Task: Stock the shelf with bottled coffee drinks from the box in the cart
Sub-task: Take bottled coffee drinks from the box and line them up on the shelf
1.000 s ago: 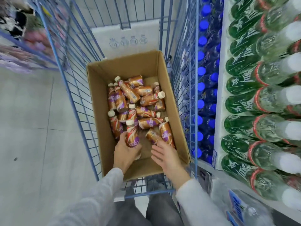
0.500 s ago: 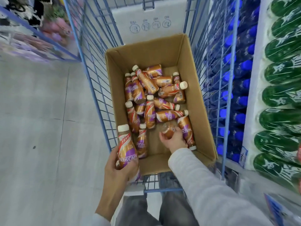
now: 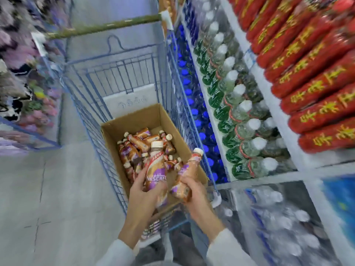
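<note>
My left hand (image 3: 143, 196) grips an upright brown-and-purple coffee bottle (image 3: 156, 167) with a white cap, raised above the near end of the cardboard box (image 3: 161, 117). My right hand (image 3: 194, 191) holds a second coffee bottle (image 3: 187, 174), tilted with its cap up and to the right. Several more coffee bottles (image 3: 138, 144) lie loose in the box, which sits inside the blue wire cart (image 3: 123, 73). The shelf (image 3: 269, 93) runs along the right.
The shelf rows hold blue-capped bottles (image 3: 192, 112), green-labelled clear bottles (image 3: 236, 116) and red packs (image 3: 315, 73). Wrapped water bottles (image 3: 284, 223) fill the lowest level near my right arm. Grey floor lies to the left, with a blurred display (image 3: 17, 77) beyond.
My right hand has taken a bottle out of the box and lifted it. The left hand has raised its bottle higher and nearer the right one. My view has swung up toward the shelf.
</note>
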Available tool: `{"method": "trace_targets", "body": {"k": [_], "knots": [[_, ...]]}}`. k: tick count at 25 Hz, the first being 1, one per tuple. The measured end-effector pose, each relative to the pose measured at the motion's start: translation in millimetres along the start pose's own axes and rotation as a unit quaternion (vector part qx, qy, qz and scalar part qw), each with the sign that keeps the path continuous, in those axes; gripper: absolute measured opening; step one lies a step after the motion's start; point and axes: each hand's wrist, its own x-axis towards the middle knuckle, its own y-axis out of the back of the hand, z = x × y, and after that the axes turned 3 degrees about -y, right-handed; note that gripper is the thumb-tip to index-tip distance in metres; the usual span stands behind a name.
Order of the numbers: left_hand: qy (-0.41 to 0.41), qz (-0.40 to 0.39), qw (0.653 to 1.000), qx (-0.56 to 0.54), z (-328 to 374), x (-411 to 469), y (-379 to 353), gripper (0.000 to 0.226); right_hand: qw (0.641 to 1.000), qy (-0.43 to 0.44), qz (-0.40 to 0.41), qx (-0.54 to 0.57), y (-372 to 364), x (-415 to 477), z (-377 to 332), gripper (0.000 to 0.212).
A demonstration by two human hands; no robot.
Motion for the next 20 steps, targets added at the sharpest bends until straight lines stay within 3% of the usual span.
{"method": "trace_targets", "body": {"k": [3,5,11,14,17,20], "knots": [[-0.039,-0.086,0.994,0.048,26.6,-19.7,-23.9,0.058,0.996,0.088,0.015,0.015,28.8,-50.2,-14.2,0.035],[-0.064,-0.150,0.984,0.069,40.8,-35.1,-47.0,0.055,0.988,0.152,0.037,0.016,51.7,-86.1,-24.3,0.050],[-0.120,-0.349,0.922,0.114,55.1,-106.1,-137.1,0.059,0.957,0.253,0.139,0.033,143.4,-185.3,-38.8,0.076],[-0.118,-0.419,0.892,0.123,44.0,-153.5,-184.6,0.061,0.941,0.285,0.174,0.057,196.5,-235.7,-31.9,0.067],[-0.135,-0.485,0.853,0.140,25.3,-219.4,-235.7,0.052,0.913,0.334,0.226,0.058,255.5,-298.3,-22.4,0.044],[-0.143,-0.534,0.820,0.146,11.7,-296.8,-282.8,0.056,0.890,0.376,0.252,0.064,311.9,-367.2,-16.7,0.040]]}}
